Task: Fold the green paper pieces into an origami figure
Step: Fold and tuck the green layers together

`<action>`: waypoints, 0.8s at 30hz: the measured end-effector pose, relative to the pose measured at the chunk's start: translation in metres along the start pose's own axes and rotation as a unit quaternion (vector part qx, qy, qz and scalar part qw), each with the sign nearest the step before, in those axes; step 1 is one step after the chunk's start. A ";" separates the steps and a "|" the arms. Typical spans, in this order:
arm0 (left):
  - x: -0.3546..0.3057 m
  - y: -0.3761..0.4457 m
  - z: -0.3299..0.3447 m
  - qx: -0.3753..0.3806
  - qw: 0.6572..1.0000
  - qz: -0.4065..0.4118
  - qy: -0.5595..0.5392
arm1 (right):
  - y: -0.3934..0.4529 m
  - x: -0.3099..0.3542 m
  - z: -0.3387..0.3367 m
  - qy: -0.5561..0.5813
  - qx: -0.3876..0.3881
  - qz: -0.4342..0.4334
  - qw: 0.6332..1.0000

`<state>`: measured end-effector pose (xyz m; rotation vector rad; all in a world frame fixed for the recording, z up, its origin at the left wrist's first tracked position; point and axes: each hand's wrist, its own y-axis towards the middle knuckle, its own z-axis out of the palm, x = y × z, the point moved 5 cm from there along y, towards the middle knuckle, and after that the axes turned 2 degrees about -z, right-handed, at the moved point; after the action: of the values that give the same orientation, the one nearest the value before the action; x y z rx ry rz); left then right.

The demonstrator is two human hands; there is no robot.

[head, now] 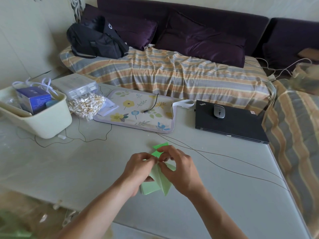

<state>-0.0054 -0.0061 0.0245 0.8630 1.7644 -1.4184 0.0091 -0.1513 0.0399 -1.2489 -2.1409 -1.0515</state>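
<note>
Green paper piece (pixel 156 182), pale, folded, held just above the tabletop (pixel 60 169) near the middle of its near edge; long axis runs roughly from near edge toward far edge, with a pointed flap aimed down at the near edge. Left hand (pixel 138 171) and right hand (pixel 179 169) are close together, fingertips almost meeting at the top of the piece, each pinching a fold there; the exact crease under the fingers is hidden. A second, brighter green piece (pixel 159 149) lies flat on the tabletop just beyond the fingertips, partly covered by the right hand, one corner pointing toward the far right. Bare tabletop lies to the left and right of the hands and toward the near right corner. Thin brown cords (pixel 224 163) cross the surface from behind the bright piece out to the right edge. Toward the far edge: floral mat (pixel 131 116) at centre with a short black cable (pixel 152 105) on it, closed black laptop (pixel 229 123) near the far right corner carrying a grey mouse (pixel 219 111). Far left: cream tub (pixel 51 123) holding a blue box (pixel 33 100), a bag of cotton swabs (pixel 86 105) beside it. Near left corner is blurred, contents unreadable.
</note>
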 end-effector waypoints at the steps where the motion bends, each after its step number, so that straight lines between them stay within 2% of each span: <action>1: -0.001 0.000 0.000 0.002 1.000 -0.001 -0.007 | 0.000 0.001 0.000 -0.009 -0.008 -0.012 1.000; 5: -0.002 -0.002 0.004 0.029 0.998 -0.012 -0.051 | -0.001 0.003 -0.003 -0.027 -0.037 -0.025 0.999; 8: -0.003 -0.001 0.007 0.057 0.992 -0.032 -0.105 | 0.000 -0.001 -0.005 -0.015 -0.019 0.011 1.000; 11: -0.003 0.000 0.008 0.073 0.990 -0.016 -0.117 | 0.000 -0.005 -0.006 0.021 0.012 0.053 0.998; 20: 0.004 0.010 0.002 0.022 0.997 0.031 -0.062 | 0.000 -0.015 -0.005 0.118 -0.005 0.164 0.979; 24: 0.005 0.011 0.000 0.011 0.998 0.054 -0.040 | -0.001 -0.018 -0.003 0.090 0.005 0.176 0.980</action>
<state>0.0010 -0.0037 0.0150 0.8870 1.6212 -1.3847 0.0173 -0.1637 0.0287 -1.4056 -1.7087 -0.9580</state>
